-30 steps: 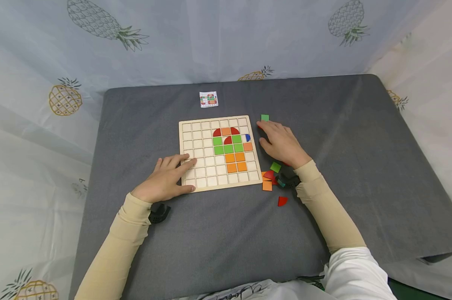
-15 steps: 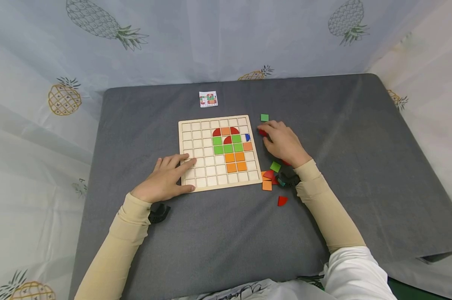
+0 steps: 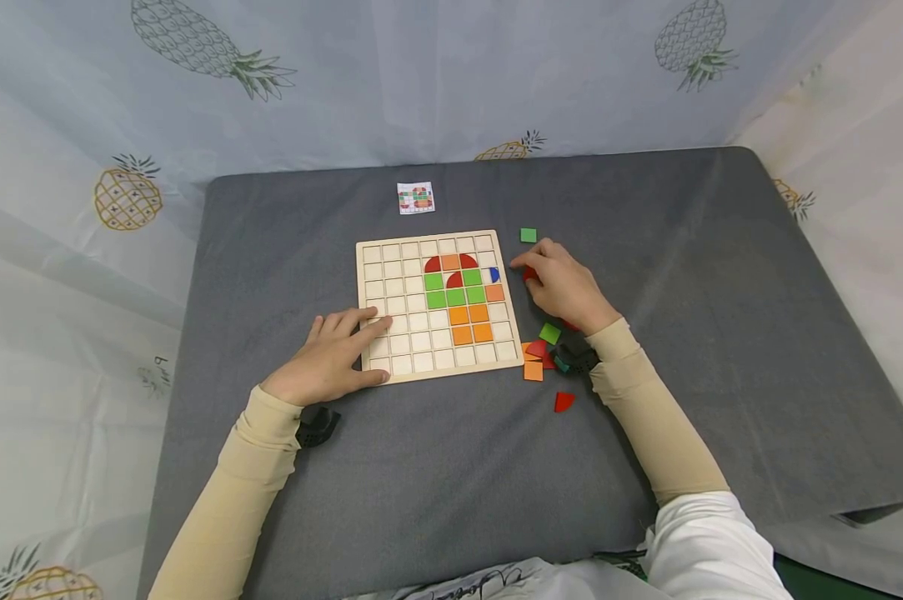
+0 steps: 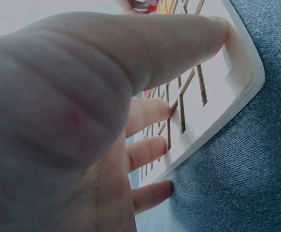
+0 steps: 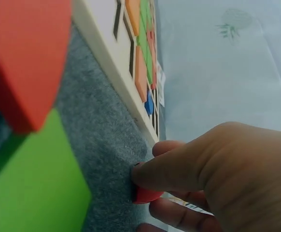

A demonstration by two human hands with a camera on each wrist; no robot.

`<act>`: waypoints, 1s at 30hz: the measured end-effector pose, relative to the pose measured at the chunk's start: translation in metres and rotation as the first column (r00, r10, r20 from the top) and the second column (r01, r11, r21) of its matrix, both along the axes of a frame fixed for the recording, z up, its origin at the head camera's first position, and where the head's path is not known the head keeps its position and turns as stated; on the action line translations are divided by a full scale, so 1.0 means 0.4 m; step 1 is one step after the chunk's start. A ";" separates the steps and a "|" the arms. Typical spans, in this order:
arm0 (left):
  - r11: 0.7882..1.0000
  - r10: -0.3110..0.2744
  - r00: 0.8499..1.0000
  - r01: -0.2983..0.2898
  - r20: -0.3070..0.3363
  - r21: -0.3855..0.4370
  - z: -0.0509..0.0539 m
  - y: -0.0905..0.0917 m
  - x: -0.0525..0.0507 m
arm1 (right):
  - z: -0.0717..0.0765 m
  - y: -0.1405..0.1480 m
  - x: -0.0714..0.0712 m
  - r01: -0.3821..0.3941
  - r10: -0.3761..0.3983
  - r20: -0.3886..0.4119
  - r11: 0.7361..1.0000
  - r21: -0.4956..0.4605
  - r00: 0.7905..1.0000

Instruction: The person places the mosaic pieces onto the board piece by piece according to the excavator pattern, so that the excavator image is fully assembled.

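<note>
A wooden grid board (image 3: 408,343) lies on the grey table, with green, orange, red and blue pieces in its right half. My left hand (image 3: 331,357) rests with spread fingers on the board's lower left corner; in the left wrist view the thumb (image 4: 179,41) lies across the frame. Just right of the board, my right hand (image 3: 566,283) has thumb and fingers at a red piece (image 3: 529,273) on the cloth. The right wrist view shows that red piece (image 5: 146,195) pinched by the right hand (image 5: 217,174), partly hidden behind the thumb.
A small pattern card (image 3: 417,198) lies behind the board. A green square (image 3: 529,235) sits beyond my right hand. Nearer me are another green square (image 3: 549,333), orange pieces (image 3: 533,371) and a separate red piece (image 3: 564,402).
My right hand's fingertips have drawn slightly toward me, and the red piece beneath them has shifted nearer too. The fingers are more bent. My left hand has stayed on the board.
</note>
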State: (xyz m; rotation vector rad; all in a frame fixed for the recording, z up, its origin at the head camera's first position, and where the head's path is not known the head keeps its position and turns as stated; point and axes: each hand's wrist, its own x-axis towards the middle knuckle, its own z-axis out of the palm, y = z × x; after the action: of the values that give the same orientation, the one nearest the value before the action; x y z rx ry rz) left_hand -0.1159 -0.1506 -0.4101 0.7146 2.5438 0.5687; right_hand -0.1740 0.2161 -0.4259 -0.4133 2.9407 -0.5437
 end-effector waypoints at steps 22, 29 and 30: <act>1.000 -0.002 1.000 0.002 -0.007 -0.011 -0.003 0.001 -0.001 | 0.045 -0.046 0.029 -0.117 0.175 0.151 0.938 -0.327 0.973; 1.000 -0.005 1.000 0.005 -0.006 -0.013 -0.001 0.000 -0.001 | 0.037 -0.064 0.037 -0.160 0.220 0.193 0.945 -0.284 0.956; 1.000 -0.005 1.000 0.005 -0.005 -0.014 -0.001 0.000 -0.001 | 0.037 -0.065 0.037 -0.158 0.218 0.198 0.947 -0.281 0.956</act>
State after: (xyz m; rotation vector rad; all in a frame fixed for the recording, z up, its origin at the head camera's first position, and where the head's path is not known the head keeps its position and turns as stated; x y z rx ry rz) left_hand -0.1164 -0.1506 -0.4105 0.7179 2.5473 0.5478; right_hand -0.1590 0.1902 -0.4112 -0.6102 2.5831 -0.8929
